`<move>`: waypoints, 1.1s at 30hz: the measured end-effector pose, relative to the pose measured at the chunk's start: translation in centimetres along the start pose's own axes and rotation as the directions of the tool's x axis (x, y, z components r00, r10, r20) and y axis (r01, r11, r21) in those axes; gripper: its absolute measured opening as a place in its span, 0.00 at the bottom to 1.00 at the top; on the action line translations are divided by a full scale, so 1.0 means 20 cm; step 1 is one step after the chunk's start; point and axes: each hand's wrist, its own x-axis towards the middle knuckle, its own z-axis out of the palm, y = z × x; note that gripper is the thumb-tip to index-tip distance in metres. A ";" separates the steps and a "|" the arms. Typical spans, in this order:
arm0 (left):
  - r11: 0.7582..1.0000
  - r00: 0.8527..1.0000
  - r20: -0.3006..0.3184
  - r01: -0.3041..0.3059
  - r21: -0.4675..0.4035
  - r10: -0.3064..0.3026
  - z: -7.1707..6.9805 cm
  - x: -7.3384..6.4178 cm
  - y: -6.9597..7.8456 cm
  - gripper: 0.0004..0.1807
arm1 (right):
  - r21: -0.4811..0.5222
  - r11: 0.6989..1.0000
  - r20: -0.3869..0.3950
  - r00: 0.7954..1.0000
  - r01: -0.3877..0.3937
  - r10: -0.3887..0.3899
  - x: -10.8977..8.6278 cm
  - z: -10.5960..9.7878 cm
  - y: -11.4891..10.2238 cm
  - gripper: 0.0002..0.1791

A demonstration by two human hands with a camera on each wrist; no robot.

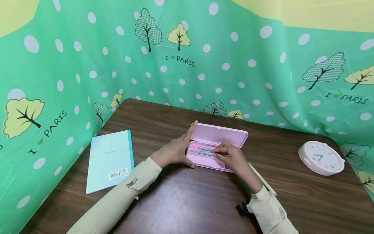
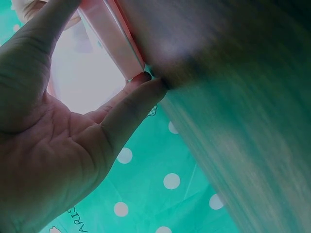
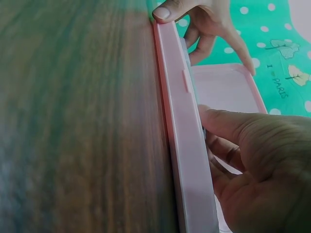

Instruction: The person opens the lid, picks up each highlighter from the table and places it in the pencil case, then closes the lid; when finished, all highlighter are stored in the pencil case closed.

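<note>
A pink pencil case [image 1: 217, 134] lies on the table with its lid raised at the back. At its left end my left hand [image 1: 175, 151] grips it, the thumb at the near corner and a finger up against the lid. Between the thumb and fingers of my right hand [image 1: 232, 157] is the end of a light teal pen [image 1: 204, 152], which lies lengthwise inside the case. A reddish pen or strip shows just behind it. In the right wrist view, the front wall of the case [image 3: 189, 141] hides the pen and the fingertips.
A light blue notebook [image 1: 109, 162] lies at the left of the brown table [image 1: 175, 201]. Far right stands a pale pink alarm clock [image 1: 321, 157]. Partly behind my right forearm is a slim pale stick [image 1: 264, 180], with a small black object [image 1: 242, 208] near the sleeve. A green patterned curtain [image 1: 181, 81] surrounds the table.
</note>
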 end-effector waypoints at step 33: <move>1.000 1.000 -0.010 -0.008 -0.016 0.008 0.01 0.00 0.00 0.88 | -0.119 0.975 -0.337 0.932 -0.185 0.136 -0.51 -0.40 0.22 0.11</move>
